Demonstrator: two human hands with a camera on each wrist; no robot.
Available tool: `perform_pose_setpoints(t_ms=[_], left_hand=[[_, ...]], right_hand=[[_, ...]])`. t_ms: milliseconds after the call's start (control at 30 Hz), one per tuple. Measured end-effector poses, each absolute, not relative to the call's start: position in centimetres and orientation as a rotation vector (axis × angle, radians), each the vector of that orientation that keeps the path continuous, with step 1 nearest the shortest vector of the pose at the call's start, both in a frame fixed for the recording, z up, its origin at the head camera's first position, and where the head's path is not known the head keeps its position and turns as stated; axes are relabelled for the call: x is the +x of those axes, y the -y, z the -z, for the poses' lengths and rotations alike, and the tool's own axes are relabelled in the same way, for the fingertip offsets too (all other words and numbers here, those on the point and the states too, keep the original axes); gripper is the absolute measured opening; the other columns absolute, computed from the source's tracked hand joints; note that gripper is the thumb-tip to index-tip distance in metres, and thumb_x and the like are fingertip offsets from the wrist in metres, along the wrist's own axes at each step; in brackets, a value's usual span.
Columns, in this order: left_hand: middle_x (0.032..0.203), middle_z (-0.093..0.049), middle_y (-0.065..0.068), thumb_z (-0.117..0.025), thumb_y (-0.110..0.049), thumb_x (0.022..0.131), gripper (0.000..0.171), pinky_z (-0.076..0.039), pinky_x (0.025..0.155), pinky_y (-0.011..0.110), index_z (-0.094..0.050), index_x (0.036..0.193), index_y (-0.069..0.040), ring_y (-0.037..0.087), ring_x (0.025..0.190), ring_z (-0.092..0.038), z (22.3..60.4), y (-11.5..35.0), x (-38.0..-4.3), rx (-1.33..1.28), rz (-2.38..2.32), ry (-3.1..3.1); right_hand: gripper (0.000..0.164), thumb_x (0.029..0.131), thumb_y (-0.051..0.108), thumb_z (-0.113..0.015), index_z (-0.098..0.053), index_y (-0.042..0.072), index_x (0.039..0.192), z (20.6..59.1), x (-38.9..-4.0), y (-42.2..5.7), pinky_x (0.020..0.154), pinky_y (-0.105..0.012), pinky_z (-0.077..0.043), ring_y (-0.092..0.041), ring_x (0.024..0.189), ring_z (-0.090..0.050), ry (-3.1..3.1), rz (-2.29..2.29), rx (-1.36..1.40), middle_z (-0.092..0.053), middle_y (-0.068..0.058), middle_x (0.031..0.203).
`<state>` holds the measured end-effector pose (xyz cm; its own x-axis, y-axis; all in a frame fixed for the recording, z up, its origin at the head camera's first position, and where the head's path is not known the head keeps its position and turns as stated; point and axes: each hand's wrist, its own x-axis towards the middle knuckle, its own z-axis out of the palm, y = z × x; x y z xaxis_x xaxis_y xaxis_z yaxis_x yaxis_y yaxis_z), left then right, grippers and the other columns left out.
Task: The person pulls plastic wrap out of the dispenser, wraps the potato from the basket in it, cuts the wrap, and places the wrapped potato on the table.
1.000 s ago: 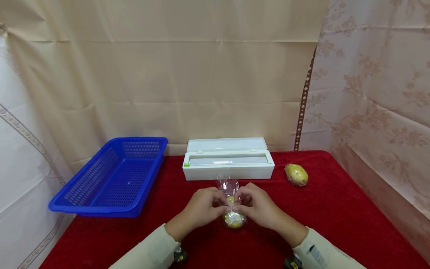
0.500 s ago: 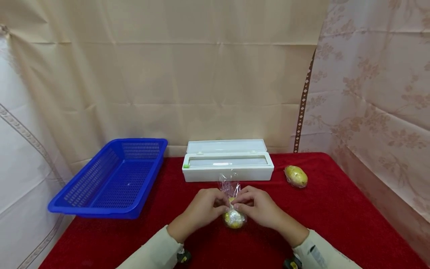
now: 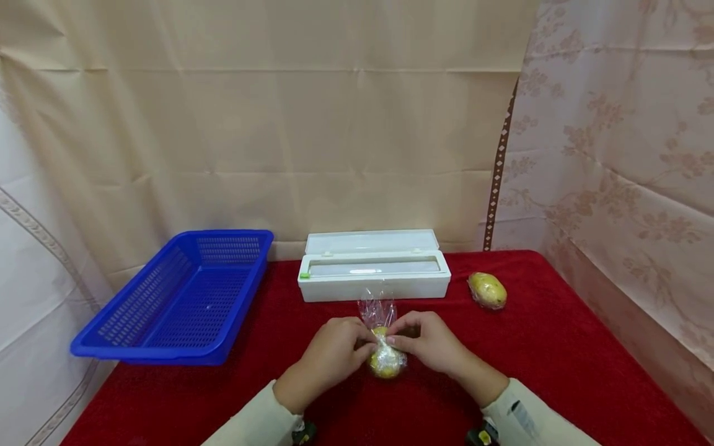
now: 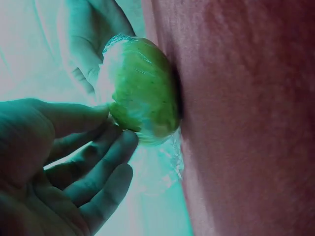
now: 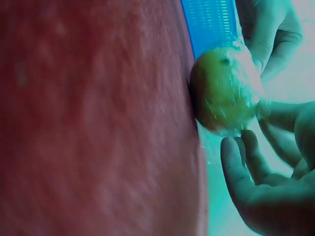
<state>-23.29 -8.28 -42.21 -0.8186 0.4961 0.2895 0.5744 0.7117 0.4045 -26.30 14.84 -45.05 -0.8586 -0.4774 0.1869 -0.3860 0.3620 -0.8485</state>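
Observation:
A yellow potato (image 3: 386,371) in shiny cling film (image 3: 377,310) sits on the red cloth before me. A loose tuft of the film sticks out past its far side. My left hand (image 3: 333,350) pinches the film at the potato's upper left between thumb and fingertips. From the other side, my right hand (image 3: 434,341) pinches the film with thumb and index finger, the other fingers loosely bent. In the left wrist view the film is tight and creased over the potato (image 4: 147,93); the right wrist view has the potato (image 5: 216,91) resting against the cloth.
Behind the hands stands a white cling film dispenser (image 3: 374,289), its lid raised. A second wrapped potato (image 3: 488,290) lies at the back right. On the left a blue plastic basket (image 3: 223,354) extends over the edge of the red-covered table (image 3: 558,347). Curtains close off the back and sides.
Both hands stay at the potato. The right fingers have shifted slightly on the film, and the film is gathered closer over the potato's top. The head view has moved a little.

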Motion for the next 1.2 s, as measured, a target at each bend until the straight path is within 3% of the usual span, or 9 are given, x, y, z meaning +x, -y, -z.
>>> perform_pose_setpoints(t_ms=[167, 267, 467, 667, 867, 1067, 1200], left_hand=[[0.092, -0.074, -0.008, -0.088, -0.037, 0.083, 0.029, -0.052, 0.07, 0.02, -0.083, 0.1, -0.015, 0.002, 0.078, -0.062, 41.7, 8.7, -23.2, -0.9, 0.715, 2.842], [0.092, -0.072, -0.009, -0.093, -0.035, 0.076, 0.035, -0.051, 0.069, 0.018, -0.082, 0.102, -0.013, 0.004, 0.078, -0.063, 41.8, 8.8, -23.3, -0.932, 0.754, 2.853], [0.09, -0.067, -0.01, -0.095, -0.032, 0.075, 0.036, -0.051, 0.071, 0.018, -0.08, 0.101, -0.014, 0.005, 0.079, -0.061, 42.0, 8.9, -23.8, -0.97, 0.731, 2.814], [0.096, -0.066, -0.008, -0.098, -0.027, 0.069, 0.044, -0.052, 0.075, 0.017, -0.076, 0.104, -0.014, 0.003, 0.084, -0.061, 42.2, 9.2, -23.9, -1.057, 0.719, 2.805], [0.093, -0.066, -0.008, -0.095, -0.016, 0.073, 0.03, -0.051, 0.072, 0.014, -0.075, 0.094, -0.015, 0.001, 0.082, -0.061, 42.4, 9.0, -23.9, -1.072, 0.705, 2.76], [0.097, -0.065, -0.01, -0.097, -0.026, 0.072, 0.038, -0.051, 0.074, 0.016, -0.074, 0.101, -0.016, 0.002, 0.084, -0.061, 42.3, 9.3, -24.0, -1.093, 0.749, 2.8], [0.093, -0.064, -0.008, -0.096, -0.026, 0.073, 0.034, -0.051, 0.072, 0.015, -0.074, 0.096, -0.015, 0.005, 0.082, -0.061, 42.5, 9.2, -24.0, -1.096, 0.781, 2.776]], right_hand=[[0.028, 0.089, 0.018, -0.083, -0.075, 0.017, 0.115, 44.1, -26.4, -16.0, 0.085, -0.027, -0.059, -0.019, 0.103, -0.069, -2.414, 1.394, -0.957, -0.07, -0.002, 0.113], [0.035, 0.085, 0.017, -0.086, -0.072, 0.017, 0.117, 44.1, -26.5, -16.3, 0.086, -0.029, -0.06, -0.019, 0.104, -0.07, -2.364, 1.375, -0.956, -0.066, -0.002, 0.115], [0.034, 0.083, 0.021, -0.089, -0.072, 0.021, 0.113, 44.2, -26.6, -16.3, 0.087, -0.033, -0.061, -0.017, 0.104, -0.069, -2.457, 1.327, -1.054, -0.065, 0.002, 0.112], [0.049, 0.077, 0.019, -0.093, -0.067, 0.023, 0.118, 43.8, -26.3, -16.5, 0.091, -0.032, -0.06, -0.014, 0.111, -0.065, -2.473, 1.22, -1.133, -0.061, 0.005, 0.118], [0.042, 0.075, 0.014, -0.093, -0.069, 0.022, 0.108, 43.7, -26.3, -16.3, 0.088, -0.03, -0.06, -0.013, 0.107, -0.066, -2.493, 1.203, -1.18, -0.062, 0.003, 0.113], [0.042, 0.077, 0.012, -0.092, -0.069, 0.026, 0.11, 43.2, -26.4, -16.7, 0.092, -0.034, -0.06, -0.011, 0.111, -0.063, -2.501, 1.141, -1.193, -0.062, 0.007, 0.115], [0.04, 0.078, 0.012, -0.091, -0.069, 0.025, 0.109, 43.4, -26.3, -16.8, 0.092, -0.036, -0.059, -0.012, 0.109, -0.062, -2.551, 1.106, -1.276, -0.064, 0.007, 0.114]])
